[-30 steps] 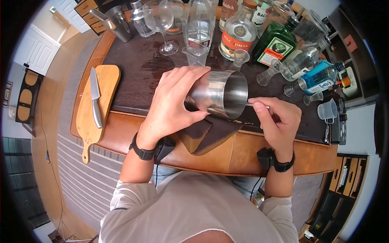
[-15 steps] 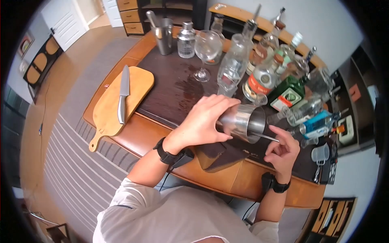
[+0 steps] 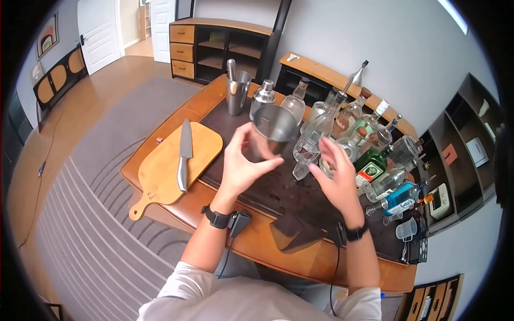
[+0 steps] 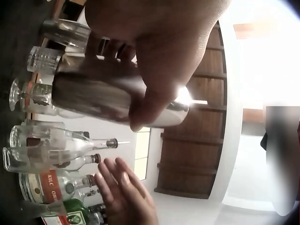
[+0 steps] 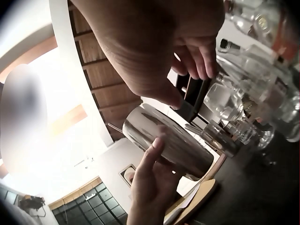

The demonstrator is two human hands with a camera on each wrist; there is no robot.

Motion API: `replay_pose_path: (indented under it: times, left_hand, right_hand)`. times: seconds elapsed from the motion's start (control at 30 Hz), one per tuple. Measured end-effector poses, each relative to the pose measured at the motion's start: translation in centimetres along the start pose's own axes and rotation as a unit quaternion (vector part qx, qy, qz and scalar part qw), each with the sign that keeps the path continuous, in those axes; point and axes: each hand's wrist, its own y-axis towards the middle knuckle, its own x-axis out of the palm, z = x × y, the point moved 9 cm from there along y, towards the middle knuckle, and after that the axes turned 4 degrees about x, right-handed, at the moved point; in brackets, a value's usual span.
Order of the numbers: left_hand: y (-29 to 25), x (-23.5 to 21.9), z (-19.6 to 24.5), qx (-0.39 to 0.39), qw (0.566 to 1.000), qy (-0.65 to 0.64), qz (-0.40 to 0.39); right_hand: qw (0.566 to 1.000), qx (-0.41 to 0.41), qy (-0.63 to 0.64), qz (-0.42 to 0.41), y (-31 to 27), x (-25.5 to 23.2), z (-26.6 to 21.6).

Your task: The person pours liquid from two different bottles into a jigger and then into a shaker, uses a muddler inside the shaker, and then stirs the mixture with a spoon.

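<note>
Raised above the table, a large metal tin stands roughly upright with its mouth up. My left hand grips it, thumb and fingers curled round its side. In the left wrist view the tin hides part of those fingers. A thin metal rod pokes out past the tin's rim in the right wrist view. My right hand is apart from the tin, to its right, with fingers extended and holding nothing. A folded dark cloth lies at the table's front edge.
A knife lies on a wooden board at the left. Along the back stand a tin with a rod-like tool, a shaker and several bottles. Small measuring cups sit at the right.
The tin has gone from lying tilted on its side to roughly upright, higher above the table. My right hand has let go of the rod. The head view has shifted towards the room.
</note>
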Motion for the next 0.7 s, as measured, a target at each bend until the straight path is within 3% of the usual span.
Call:
replay_pose_path:
  times: [0.03,0.13,0.27,0.3,0.4,0.43,0.57,0.6,0.7]
  left_hand:
    - [0.2,-0.9,0.8,0.003,0.999,0.023,0.034]
    - [0.1,-2.1,-2.4,-0.005,0.991,-0.058,0.118]
    - [-0.1,-3.3,-3.6,-0.003,0.983,-0.027,0.179]
    - [-0.1,-3.5,-3.7,-0.009,0.983,-0.031,0.183]
    - [-0.1,-3.4,-4.2,-0.001,0.977,-0.084,0.196]
    - [-0.1,-3.6,-3.7,-0.002,0.978,-0.071,0.195]
    - [-0.1,-3.7,-4.0,-0.003,0.978,-0.082,0.191]
    - [-0.1,-3.6,-5.0,-0.013,0.977,-0.095,0.192]
    - [-0.3,-3.8,-2.8,-0.042,0.980,-0.065,0.186]
  right_hand:
    - [0.999,-0.017,-0.030,0.005,2.3,1.1,0.2]
    - [0.990,-0.020,-0.138,0.032,8.3,4.5,2.3]
    - [0.988,0.124,-0.067,0.056,13.0,8.2,8.7]
    - [0.983,0.128,-0.100,0.086,13.4,8.8,10.4]
    - [0.975,0.203,-0.047,0.077,13.4,9.9,11.6]
    - [0.970,0.221,-0.056,0.082,13.3,9.8,11.2]
    - [0.984,0.154,-0.037,0.079,12.5,9.3,7.0]
    - [0.989,0.110,0.022,0.094,12.0,8.6,6.9]
    - [0.976,0.113,0.165,0.086,8.4,3.6,2.4]
